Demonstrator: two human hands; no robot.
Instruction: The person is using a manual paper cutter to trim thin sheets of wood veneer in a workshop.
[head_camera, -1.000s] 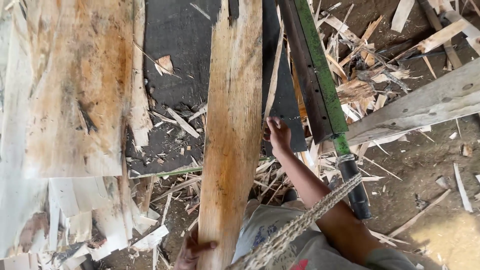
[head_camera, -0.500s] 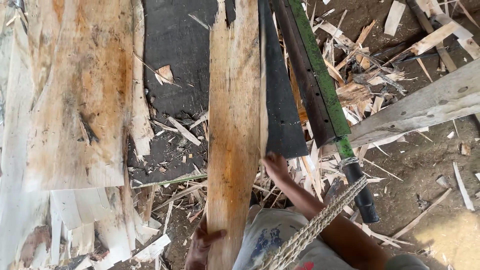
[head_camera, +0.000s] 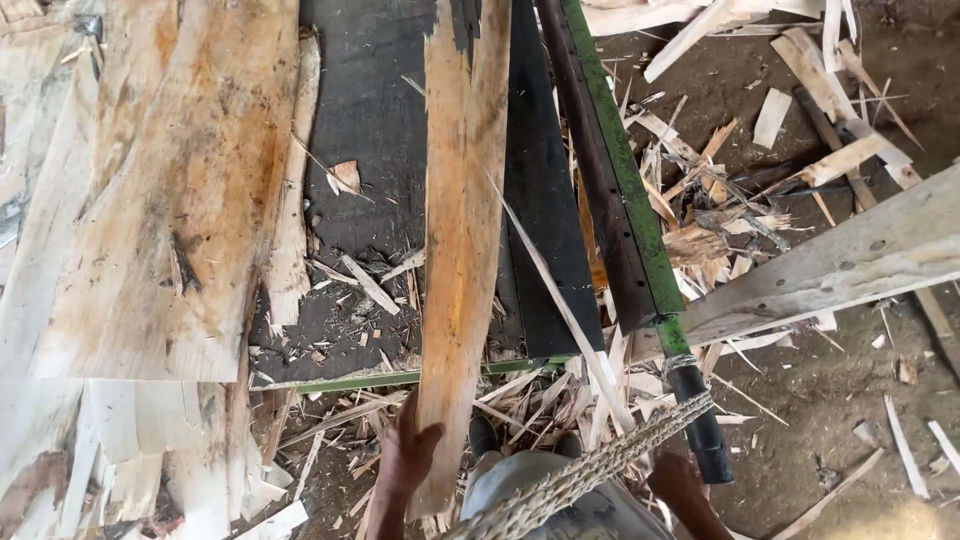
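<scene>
While the left hand (head_camera: 408, 462) wraps loosely round the near edge of a long veneer strip (head_camera: 458, 240) lying lengthwise over the black conveyor belt (head_camera: 375, 110), the right hand (head_camera: 678, 480) sits low beside a braided rope (head_camera: 590, 470); its grip cannot be made out.

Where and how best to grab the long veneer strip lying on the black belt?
Probably at its near end, where the left hand already rests. The veneer strip is long, thin and flat, running away from the person, with its near end overhanging the black belt above scrap, so fingers can likely pinch the side edges from the left.
</scene>
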